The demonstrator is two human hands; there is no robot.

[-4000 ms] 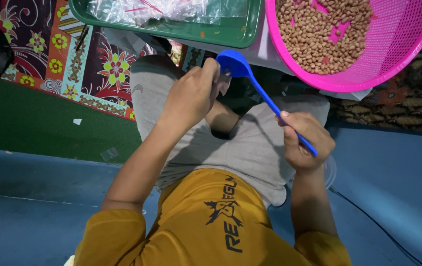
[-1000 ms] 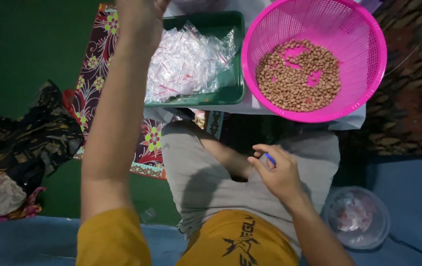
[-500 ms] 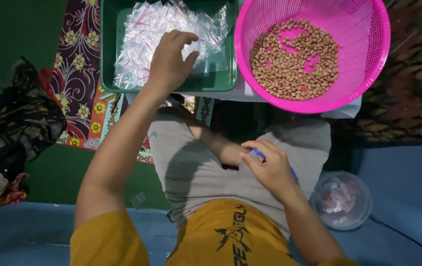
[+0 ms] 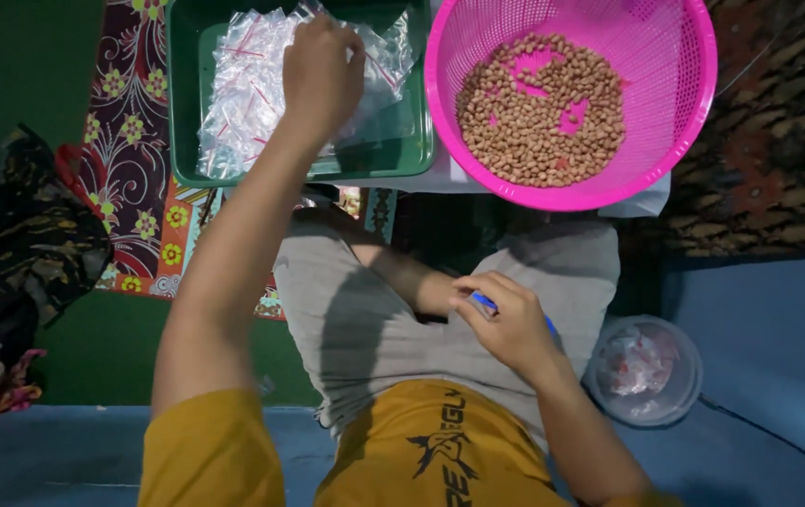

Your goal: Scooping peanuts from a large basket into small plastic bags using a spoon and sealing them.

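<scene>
Pink basket (image 4: 665,141) of beans just beside green tray (image 4: 186,113).

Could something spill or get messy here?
Maybe. The pink basket of peanuts hangs partly past its support, so a bump might tip it. The left hand digs among loose plastic bags in the green tray; extras could drag out. The right hand holds the blue scoop low.

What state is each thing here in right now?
Green tray: holds small clear bags.
Clear bags: heaped loosely.
Pink basket: partly filled with peanuts.
Left hand: on the bags.
Right hand: closed around blue spoon.
Clear tub: open.
</scene>
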